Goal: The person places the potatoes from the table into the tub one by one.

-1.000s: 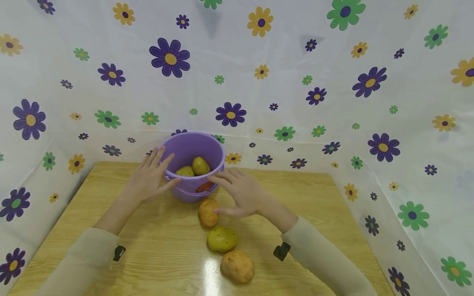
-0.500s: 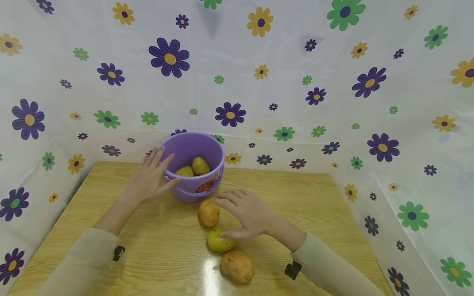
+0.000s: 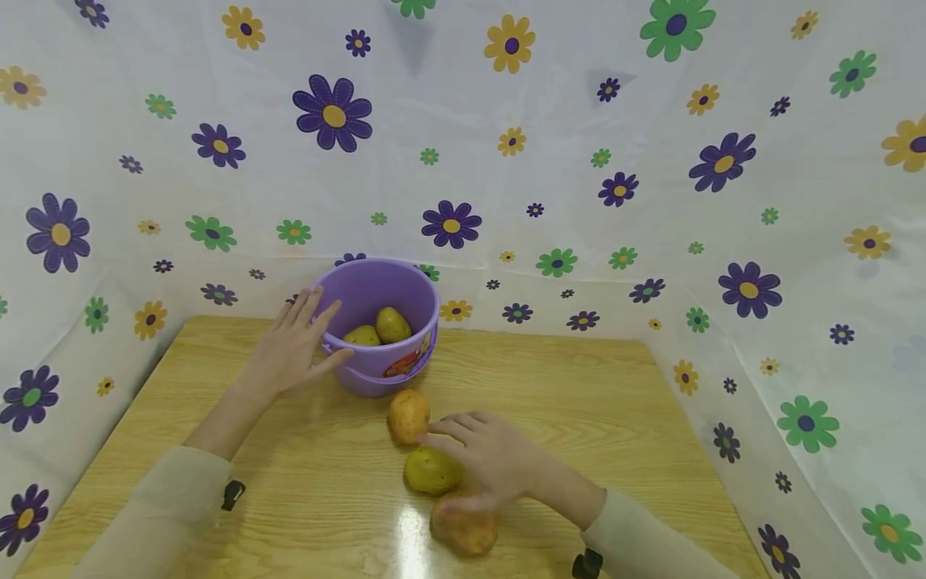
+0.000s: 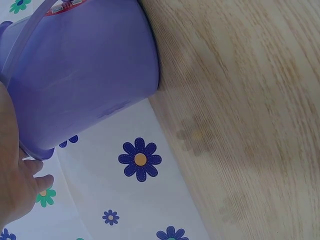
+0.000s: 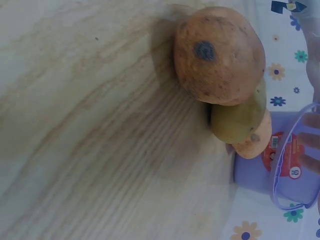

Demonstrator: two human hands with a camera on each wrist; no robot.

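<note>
A purple bucket [image 3: 365,382] stands near the back of the table, with two yellowish potatoes [image 3: 393,326] visible inside. My left hand [image 3: 288,354] rests at its left rim, fingers and thumb spread; in the left wrist view, fingertips [image 4: 44,183] show past the rim. In front of the bucket, three potatoes form a row: a tan one [image 3: 408,416], a greenish-yellow one [image 3: 432,471] and a large brown one [image 3: 466,531]. Over the nearer two hovers my right hand [image 3: 495,460], fingers extended, partly covering them. A dark spot marks the large potato [image 5: 220,55] in the right wrist view.
The wooden table [image 3: 579,386] is enclosed by a white flowered cloth [image 3: 550,96] at the back and sides. The bucket's handle [image 5: 278,170] hangs down across its front, beside a red label [image 5: 287,155].
My right hand has moved from the bucket's front rim toward me, past the tan potato, to over the nearer potatoes. The left hand and bucket have stayed in place.
</note>
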